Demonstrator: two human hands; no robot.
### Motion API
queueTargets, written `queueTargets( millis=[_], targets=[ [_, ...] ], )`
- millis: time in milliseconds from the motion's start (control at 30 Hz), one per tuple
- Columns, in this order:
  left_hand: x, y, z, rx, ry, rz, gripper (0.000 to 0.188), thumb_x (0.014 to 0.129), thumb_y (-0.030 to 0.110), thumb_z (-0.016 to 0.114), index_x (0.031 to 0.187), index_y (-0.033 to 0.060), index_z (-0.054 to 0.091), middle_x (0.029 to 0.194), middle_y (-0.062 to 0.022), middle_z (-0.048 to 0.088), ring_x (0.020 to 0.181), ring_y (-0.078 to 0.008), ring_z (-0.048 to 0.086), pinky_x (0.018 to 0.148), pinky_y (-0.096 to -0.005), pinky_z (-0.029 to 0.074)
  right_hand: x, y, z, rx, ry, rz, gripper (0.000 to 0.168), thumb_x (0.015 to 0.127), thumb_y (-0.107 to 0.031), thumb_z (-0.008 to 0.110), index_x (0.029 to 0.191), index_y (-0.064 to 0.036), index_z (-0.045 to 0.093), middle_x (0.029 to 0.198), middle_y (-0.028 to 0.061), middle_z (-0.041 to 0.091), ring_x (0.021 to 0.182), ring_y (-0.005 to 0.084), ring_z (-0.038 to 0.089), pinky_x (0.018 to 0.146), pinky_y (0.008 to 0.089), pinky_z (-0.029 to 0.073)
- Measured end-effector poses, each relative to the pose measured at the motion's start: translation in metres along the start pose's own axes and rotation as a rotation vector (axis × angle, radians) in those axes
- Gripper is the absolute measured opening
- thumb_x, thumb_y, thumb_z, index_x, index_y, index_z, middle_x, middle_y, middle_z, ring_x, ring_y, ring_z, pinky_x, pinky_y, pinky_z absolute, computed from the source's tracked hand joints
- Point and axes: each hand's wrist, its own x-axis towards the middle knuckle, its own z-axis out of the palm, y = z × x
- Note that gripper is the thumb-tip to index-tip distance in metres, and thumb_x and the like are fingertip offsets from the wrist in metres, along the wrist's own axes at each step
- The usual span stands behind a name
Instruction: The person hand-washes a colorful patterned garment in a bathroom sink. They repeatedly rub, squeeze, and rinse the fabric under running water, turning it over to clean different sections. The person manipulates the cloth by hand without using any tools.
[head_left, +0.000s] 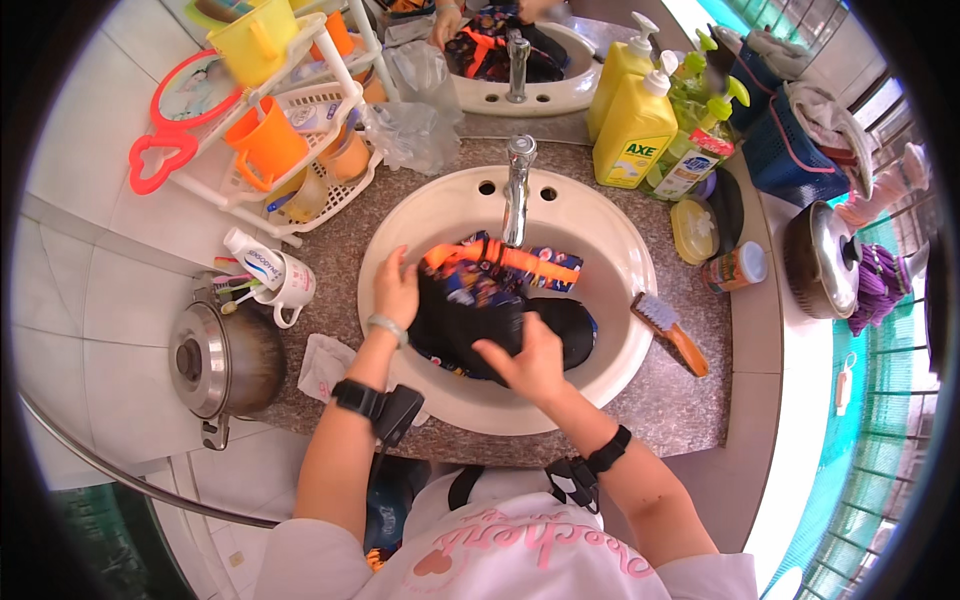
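A dark patterned fabric bag or similar item, with black panels and a bright orange strap, lies bunched in the oval white washbasin. My left hand is at the item's left edge, over the basin rim; whether its fingers grip the cloth is unclear. My right hand holds the black panel near the front, its thumb on top and its other fingers partly hidden. The chrome faucet stands just behind the fabric, its spout close to the strap.
On the right lie a wooden-handled scrub brush, a soap box and a jar, with pump bottles behind. At left are a lidded pot, a toothbrush mug, a cloth and a rack. A mirror reflects the basin.
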Motion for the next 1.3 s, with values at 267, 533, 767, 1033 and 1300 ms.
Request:
queueTargets(
  millis=[267, 533, 767, 1033, 1300],
  targets=[
    [-0.050, 0.076, -0.078, 0.024, -0.484, 0.006, 0.077, 0.077, 0.051, 0.063, 0.133, 0.0043, 0.039, 0.143, -0.0304, 0.009, 0.135, -0.0383, 0.014, 0.108, -0.0390, 0.019, -0.008, -0.026, 0.041, -0.120, -0.371, -0.381, 0.048, 0.060, -0.023, 0.074, 0.094, -0.001, 0.049, 0.087, 0.0119, 0.054, 0.086, 0.0266, 0.053, 0.075, 0.0354, 0.041],
    [-0.070, 0.045, -0.061, -0.011, -0.537, 0.001, 0.077, 0.069, 0.028, 0.072, 0.136, 0.0130, 0.038, 0.145, -0.0299, -0.009, 0.137, -0.0384, 0.004, 0.108, -0.0392, 0.019, -0.011, 0.034, -0.023, -0.441, -0.389, -0.264, 0.089, 0.050, -0.037, 0.082, 0.126, -0.012, 0.044, 0.119, 0.0128, 0.046, 0.119, 0.0354, 0.036, 0.102, 0.0536, 0.021],
    [-0.075, 0.017, -0.056, -0.104, -0.562, 0.057, 0.076, 0.065, 0.023, 0.072, 0.133, 0.0132, 0.040, 0.146, -0.0285, -0.006, 0.137, -0.0405, 0.003, 0.109, -0.0404, 0.018, -0.015, 0.052, -0.025, -0.555, -0.497, -0.208, 0.062, 0.056, -0.033, 0.080, 0.109, -0.012, 0.056, 0.093, 0.0073, 0.053, 0.096, 0.0257, 0.048, 0.088, 0.0403, 0.035],
    [-0.063, 0.080, -0.059, 0.313, -0.331, 0.194, 0.084, 0.058, 0.024, 0.076, 0.131, 0.0123, 0.038, 0.142, -0.0287, 0.016, 0.130, -0.0441, 0.017, 0.107, -0.0433, 0.023, -0.055, 0.030, -0.046, -0.435, -0.416, -0.391, 0.047, 0.062, -0.031, 0.075, 0.099, -0.005, 0.062, 0.082, 0.0063, 0.054, 0.083, 0.0239, 0.048, 0.079, 0.0361, 0.038],
    [-0.069, 0.074, -0.046, 0.680, -0.690, 0.304, 0.037, 0.064, 0.026, 0.076, 0.098, 0.0146, 0.066, 0.123, -0.0043, 0.051, 0.131, -0.0380, 0.022, 0.102, -0.0615, 0.016, -0.017, 0.054, -0.058, -0.030, -0.330, -0.056, 0.029, 0.074, -0.027, 0.070, 0.088, -0.003, 0.063, 0.086, 0.0141, 0.056, 0.084, 0.0313, 0.054, 0.076, 0.0390, 0.045]
  ],
)
